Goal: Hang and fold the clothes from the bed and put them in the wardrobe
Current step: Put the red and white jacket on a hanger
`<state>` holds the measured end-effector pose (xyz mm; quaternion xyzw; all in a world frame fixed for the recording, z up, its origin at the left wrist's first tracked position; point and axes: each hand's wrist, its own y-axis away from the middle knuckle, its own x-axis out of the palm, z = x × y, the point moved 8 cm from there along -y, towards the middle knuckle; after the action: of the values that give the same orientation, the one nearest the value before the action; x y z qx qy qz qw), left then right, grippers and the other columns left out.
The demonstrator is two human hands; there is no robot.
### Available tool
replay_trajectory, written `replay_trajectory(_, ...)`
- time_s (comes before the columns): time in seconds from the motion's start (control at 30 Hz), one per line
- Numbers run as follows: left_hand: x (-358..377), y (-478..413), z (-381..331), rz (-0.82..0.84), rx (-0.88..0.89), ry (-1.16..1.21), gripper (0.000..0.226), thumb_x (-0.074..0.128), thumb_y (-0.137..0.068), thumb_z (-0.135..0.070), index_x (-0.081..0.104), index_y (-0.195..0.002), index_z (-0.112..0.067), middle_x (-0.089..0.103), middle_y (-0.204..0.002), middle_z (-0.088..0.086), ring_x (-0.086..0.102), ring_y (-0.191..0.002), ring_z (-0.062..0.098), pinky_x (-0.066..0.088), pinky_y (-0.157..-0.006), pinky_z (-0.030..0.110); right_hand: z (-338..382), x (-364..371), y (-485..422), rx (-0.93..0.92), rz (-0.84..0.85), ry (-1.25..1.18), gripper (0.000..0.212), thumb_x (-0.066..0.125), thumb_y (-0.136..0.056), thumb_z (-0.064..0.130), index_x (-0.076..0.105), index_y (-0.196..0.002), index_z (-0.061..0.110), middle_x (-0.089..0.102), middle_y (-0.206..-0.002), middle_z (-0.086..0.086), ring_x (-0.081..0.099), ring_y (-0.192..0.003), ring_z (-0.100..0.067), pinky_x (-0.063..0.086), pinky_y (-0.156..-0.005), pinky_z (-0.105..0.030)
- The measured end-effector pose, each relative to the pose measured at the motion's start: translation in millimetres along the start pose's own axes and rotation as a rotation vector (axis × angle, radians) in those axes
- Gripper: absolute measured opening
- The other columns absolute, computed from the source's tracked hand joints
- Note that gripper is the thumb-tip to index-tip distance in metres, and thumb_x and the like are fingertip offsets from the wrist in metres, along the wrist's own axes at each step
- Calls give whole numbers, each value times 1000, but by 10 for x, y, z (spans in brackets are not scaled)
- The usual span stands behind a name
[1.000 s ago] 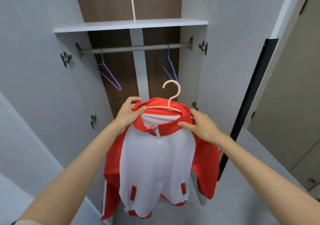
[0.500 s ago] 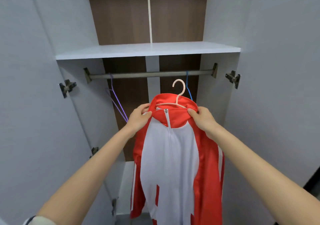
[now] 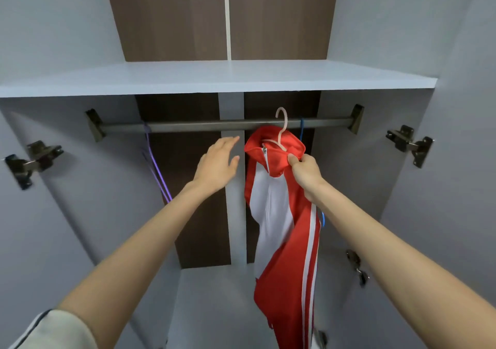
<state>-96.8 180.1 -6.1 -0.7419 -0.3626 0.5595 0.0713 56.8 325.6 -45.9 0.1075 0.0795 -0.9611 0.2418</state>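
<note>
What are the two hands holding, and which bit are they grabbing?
The right hand grips the red and white jacket by its red collar, just below the pink hanger. The left hand is open, holding nothing.

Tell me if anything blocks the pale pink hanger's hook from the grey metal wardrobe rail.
Nothing visible does. The pale pink hanger's hook crosses the grey metal rail at a bare stretch. The thin blue hanger hangs just right of it, the purple hanger far left. The right hand grips the collar of the red and white jacket.
</note>
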Motion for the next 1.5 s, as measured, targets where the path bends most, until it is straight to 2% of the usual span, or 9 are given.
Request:
replay_trajectory(0.23, 291, -668, 476, 16, 45, -360, 70, 45, -99, -34, 6, -155, -21, 0, -162, 2, -7, -149, 22, -3, -116, 54, -175, 243, -592, 44, -87, -22, 24, 41, -102, 26, 52, -81, 20, 56, -80, 2, 53, -77, -15, 39, -63, -27)
replay_trajectory(0.43, 408, -793, 683, -6, 57, -396, 70, 43, -99, -34, 1, -154, -25, 0, -162, -1, -8, -148, 20, -18, -108, 58, -376, 454, -844, 111, -119, 6, 29, 45, -100, 29, 61, -113, 8, 62, -105, -9, 58, -100, -25, 42, -83, -31)
replay_trajectory(0.77, 480, -798, 678, -15, 59, -324, 71, 48, -97, -29, 8, -154, -22, 3, -162, 1, -8, -149, 22, -5, -114, 63, -583, 558, -905, 134, -59, 51, 21, 52, -97, 33, 58, -105, 15, 61, -104, -4, 56, -97, -21, 45, -86, -33)
replay_trajectory(0.87, 470, -747, 531, -20, 75, -293, 68, 46, -98, -31, 8, -154, -26, 7, -162, 1, -3, -149, 23, -9, -114, 61, -601, 475, -812, 146, -13, 83, 14, 59, -93, 29, 52, -84, 20, 62, -88, 0, 60, -84, -18, 48, -68, -28)
replay_trajectory(0.93, 441, -684, 398, -36, 81, -252, 64, 45, -99, -30, 12, -154, -27, 15, -160, 1, 3, -149, 21, -8, -114, 59, -557, 376, -732, 119, -4, 134, 9, 59, -92, 28, 53, -90, 22, 62, -89, 3, 61, -83, -14, 47, -64, -25)
replay_trajectory(1.03, 410, -530, 170, -19, 89, -168, 60, 44, -100, -30, 16, -153, -26, 25, -157, 0, 14, -148, 20, 3, -118, 56, -433, 175, -548, 46, 0, 184, 15, 55, -94, 22, 56, -108, 18, 63, -91, 4, 62, -84, -13, 49, -71, -24)
replay_trajectory(1.17, 401, -210, -104, 27, 74, -10, 57, 44, -100, -28, 21, -152, -22, 38, -151, 2, 32, -141, 19, 21, -117, 46, -227, -152, -162, -72, -32, 200, 16, 52, -93, 14, 60, -104, 22, 62, -86, 11, 59, -81, -3, 42, -68, -12)
replay_trajectory(1.33, 425, 369, -485, 56, 26, 72, 51, 45, -100, -28, 32, -149, -19, 49, -143, 5, 47, -129, 23, 40, -104, 39, -270, -497, 463, -83, 0, 183, 17, 51, -93, 10, 61, -96, 24, 68, -92, -2, 62, -85, -16, 49, -85, -29)
replay_trajectory(1.5, 555, 974, -900, 137, -15, 122, 50, 46, -100, -33, 37, -146, -18, 52, -139, 5, 54, -123, 23, 46, -99, 39, -508, -832, 1132, -51, 35, 220, 18, 53, -91, 12, 62, -94, 27, 69, -86, 5, 62, -84, -15, 48, -85, -28)
